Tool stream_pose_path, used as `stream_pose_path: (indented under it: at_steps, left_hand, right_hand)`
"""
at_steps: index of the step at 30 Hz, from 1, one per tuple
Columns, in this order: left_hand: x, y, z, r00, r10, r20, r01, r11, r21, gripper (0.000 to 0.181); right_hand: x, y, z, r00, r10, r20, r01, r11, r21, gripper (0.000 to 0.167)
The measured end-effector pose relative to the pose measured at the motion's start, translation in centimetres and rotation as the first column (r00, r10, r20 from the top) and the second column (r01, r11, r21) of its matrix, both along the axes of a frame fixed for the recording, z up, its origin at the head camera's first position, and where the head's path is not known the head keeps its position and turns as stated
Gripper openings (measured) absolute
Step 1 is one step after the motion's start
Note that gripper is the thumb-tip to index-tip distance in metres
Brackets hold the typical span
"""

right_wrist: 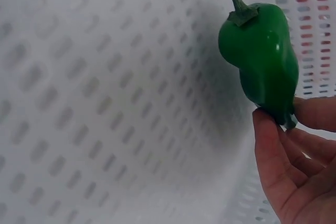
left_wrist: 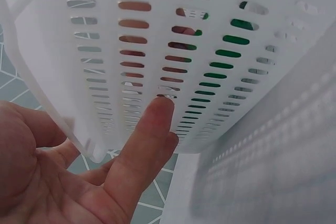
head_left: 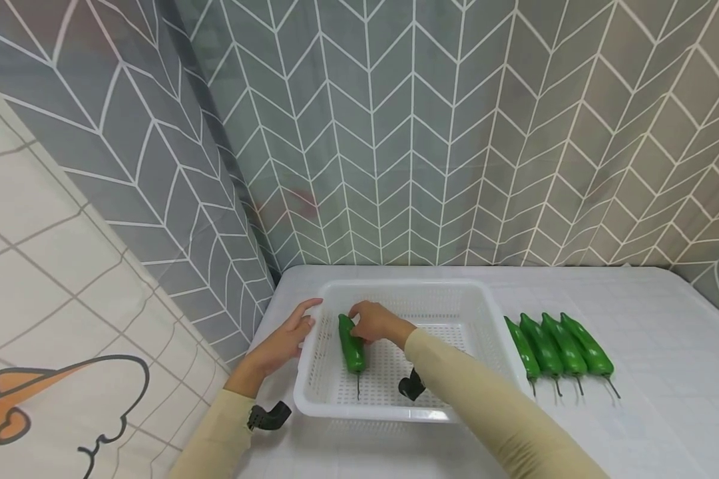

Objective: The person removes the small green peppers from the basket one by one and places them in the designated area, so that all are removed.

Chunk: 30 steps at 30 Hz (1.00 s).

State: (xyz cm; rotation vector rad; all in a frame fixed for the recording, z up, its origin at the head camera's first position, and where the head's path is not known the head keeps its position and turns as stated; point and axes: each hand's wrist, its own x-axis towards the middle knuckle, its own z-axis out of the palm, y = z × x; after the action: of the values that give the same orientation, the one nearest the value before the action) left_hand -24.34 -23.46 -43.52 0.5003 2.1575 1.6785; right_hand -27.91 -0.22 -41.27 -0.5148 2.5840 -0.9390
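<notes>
My right hand [head_left: 373,322] is inside a white perforated plastic basket [head_left: 389,412], pinching a glossy green chili pepper [head_left: 351,346] near its pointed end. The right wrist view shows thumb and fingers [right_wrist: 275,156] around the tip of the pepper [right_wrist: 268,51], with the stem pointing away from the hand. At the basket's left side is my left hand [head_left: 280,346]. Its fairly straight fingers touch the basket's outer wall, and one fingertip [left_wrist: 160,111] rests against the slots in the left wrist view. Green shows through those slots.
Several green peppers [head_left: 566,352] lie side by side on the white table [head_left: 665,352], right of the basket, stems toward me. A grey curtain [head_left: 431,133] with white lines hangs behind the table. Light tiled-pattern fabric [head_left: 66,266] is at the left.
</notes>
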Motion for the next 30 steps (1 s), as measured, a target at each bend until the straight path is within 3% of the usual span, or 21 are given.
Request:
stream_pose_path:
  at_steps: [17, 30]
  left_hand:
    - [0.0, 0.3, -0.5, 1.0, -0.006, -0.019, 0.005, 1.0, -0.019, 0.051]
    - [0.1, 0.1, -0.1, 1.0, 0.017, -0.022, -0.018, 1.0, -0.018, 0.052]
  right_hand:
    - [-0.6, 1.6, 1.1, 1.0, 0.012, -0.016, -0.012, 1.0, -0.029, 0.042]
    - [-1.3, 2.9, 2.2, 1.0, 0.023, -0.011, -0.024, 0.996, -0.085, 0.042]
